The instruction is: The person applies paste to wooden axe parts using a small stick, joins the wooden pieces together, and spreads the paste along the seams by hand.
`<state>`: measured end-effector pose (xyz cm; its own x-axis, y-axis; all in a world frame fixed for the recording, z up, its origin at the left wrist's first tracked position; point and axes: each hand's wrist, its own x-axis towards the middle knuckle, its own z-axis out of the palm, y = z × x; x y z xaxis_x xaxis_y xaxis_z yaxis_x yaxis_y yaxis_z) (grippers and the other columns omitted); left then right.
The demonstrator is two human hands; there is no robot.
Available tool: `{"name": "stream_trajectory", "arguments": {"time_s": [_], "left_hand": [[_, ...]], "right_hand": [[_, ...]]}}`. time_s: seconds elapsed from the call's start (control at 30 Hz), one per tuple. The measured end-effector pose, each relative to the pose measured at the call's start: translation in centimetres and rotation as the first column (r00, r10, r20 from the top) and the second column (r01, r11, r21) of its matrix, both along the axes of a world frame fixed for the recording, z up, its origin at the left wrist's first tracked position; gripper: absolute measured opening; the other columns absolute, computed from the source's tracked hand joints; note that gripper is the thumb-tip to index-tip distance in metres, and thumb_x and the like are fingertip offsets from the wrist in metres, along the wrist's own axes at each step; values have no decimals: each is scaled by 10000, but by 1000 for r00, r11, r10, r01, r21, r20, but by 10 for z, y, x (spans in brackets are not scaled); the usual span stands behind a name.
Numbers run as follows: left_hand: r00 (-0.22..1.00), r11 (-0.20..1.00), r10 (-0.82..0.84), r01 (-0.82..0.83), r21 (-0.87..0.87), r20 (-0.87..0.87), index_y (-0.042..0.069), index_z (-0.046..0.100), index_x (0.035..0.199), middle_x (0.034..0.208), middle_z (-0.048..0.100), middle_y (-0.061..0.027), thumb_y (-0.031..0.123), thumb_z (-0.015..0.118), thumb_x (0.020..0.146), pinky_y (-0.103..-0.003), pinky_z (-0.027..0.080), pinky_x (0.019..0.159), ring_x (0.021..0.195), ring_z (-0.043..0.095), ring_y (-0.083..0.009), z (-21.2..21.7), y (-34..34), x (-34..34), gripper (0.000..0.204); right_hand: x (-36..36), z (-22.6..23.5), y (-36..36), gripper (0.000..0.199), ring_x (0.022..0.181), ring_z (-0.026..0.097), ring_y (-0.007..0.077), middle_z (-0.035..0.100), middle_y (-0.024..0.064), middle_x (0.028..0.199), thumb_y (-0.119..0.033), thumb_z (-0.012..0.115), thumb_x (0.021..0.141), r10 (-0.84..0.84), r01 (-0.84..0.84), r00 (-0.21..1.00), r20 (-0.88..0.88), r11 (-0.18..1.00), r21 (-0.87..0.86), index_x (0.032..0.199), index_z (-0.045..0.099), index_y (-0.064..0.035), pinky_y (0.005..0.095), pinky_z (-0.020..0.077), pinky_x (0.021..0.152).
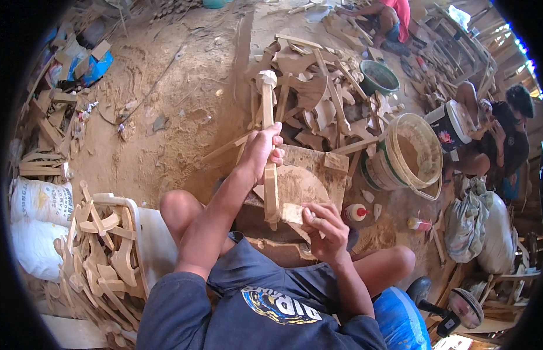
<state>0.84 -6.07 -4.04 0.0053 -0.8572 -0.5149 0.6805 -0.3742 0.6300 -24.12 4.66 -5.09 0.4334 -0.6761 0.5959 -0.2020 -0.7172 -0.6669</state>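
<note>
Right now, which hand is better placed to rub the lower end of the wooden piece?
Probably the right hand: it presses a small sanding sheet against the wooden piece's lower end. The left hand has its grip around the middle, steadying it.

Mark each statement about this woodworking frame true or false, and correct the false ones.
1. The left hand grips a long wooden piece around its middle. True.
2. The right hand is empty. False: its fingers hold a small tan sheet, likely sandpaper, against the piece's lower end.
3. A glue bottle with a red cap stands on the ground to the right hand's right. True.
4. The large cream bucket lies tipped on its side. False: it stands upright, mouth open.
5. Cut wooden shapes lie piled beyond the hands. True.
</note>
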Motion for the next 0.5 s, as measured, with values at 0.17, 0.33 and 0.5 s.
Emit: {"name": "stream_trajectory", "arguments": {"time_s": [0.17,0.33,0.5], "left_hand": [[999,1000,11,-10,-15,43,174,476,919,785,518,56,329,696,1061,-247,377,472,558,472,-65,5,4,3,305],[970,993,114,-109,-36,214,179,481,959,749,480,68,347,720,1058,-237,362,455,531,455,-56,11,8,-2,308],[962,992,124,-110,-70,245,153,505,961,784,512,43,338,710,1055,-248,396,457,548,488,-61,12,10,0,291]], "right_hand": [[9,-9,10,431,1039,714,346,767,150,1270,111,788,777,27,-26,998,-60,1000,13,1190,752,-5,430,565,900],[-12,9,-3,473,1075,685,272,738,32,1339,16,745,672,-51,-18,927,-372,984,-178,1135,758,-78,452,499,922],[-22,25,-3,509,1083,683,269,738,31,1327,21,752,681,-33,-52,870,-492,986,-156,1179,766,-84,448,497,910]]}}
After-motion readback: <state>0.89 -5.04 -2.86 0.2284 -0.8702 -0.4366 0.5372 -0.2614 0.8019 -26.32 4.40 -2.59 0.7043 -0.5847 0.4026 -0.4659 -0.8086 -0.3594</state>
